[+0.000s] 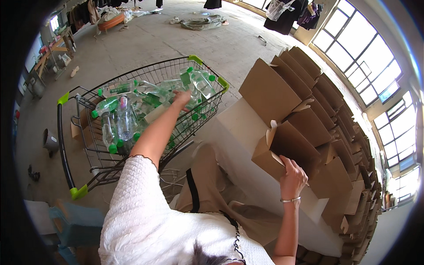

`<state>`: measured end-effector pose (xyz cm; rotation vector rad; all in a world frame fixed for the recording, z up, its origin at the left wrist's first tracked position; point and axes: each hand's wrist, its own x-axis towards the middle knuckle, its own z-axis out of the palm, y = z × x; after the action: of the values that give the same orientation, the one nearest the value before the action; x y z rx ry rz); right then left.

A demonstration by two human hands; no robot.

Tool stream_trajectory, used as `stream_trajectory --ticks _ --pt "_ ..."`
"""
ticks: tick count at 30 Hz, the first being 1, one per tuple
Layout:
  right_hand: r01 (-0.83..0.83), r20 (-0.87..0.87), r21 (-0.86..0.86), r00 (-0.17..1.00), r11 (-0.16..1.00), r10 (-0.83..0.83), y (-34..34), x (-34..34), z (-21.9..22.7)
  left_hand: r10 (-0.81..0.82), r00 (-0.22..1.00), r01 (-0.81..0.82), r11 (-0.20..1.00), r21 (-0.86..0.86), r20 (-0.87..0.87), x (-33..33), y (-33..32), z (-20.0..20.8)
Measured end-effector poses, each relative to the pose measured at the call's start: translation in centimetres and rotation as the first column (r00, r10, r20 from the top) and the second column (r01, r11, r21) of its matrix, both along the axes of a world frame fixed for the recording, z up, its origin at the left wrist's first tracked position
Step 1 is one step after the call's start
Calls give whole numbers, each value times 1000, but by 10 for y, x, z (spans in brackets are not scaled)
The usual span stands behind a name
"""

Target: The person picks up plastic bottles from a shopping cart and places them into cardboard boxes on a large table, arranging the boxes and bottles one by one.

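Observation:
My left hand (182,99) reaches into a wire shopping cart (150,67) with lime-green corner pieces and touches the heap inside it. Clear plastic bottles (125,121) with green caps and green labels lie jumbled there. My fingertips are partly lost among them, so their grip does not show. On the right, my right hand (293,177) is closed over the upper edge of an open brown cardboard box (268,160), pinching its near wall. A bracelet circles that wrist. How deep the box is filled is hidden from this angle.
Many open cardboard boxes (282,86) stand in rows on the right, along a white surface (236,121). Behind the cart's handle stands a dark bucket (51,140). A light-blue chair (77,223) is at lower left. Fabric (201,23) lies on the far concrete floor.

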<state>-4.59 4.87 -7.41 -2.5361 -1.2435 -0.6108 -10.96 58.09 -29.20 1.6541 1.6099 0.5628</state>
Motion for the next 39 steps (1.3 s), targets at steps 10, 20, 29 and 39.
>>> stream_trajectory --ticks 10,20,29,39 --pt "13 -39 -24 999 1000 -14 8 -6 -2 -341 382 913 285 293 -859 -61 -10 54" --pt "1 -1 36 1000 999 -1 5 -6 1 -555 740 624 355 696 -380 -81 3 74" --pt "13 28 124 999 992 -17 -5 8 -16 -603 613 53 676 735 510 -33 -109 221" --pt "-10 33 129 999 992 5 -12 2 -24 -849 -61 724 324 609 524 -15 -340 323"
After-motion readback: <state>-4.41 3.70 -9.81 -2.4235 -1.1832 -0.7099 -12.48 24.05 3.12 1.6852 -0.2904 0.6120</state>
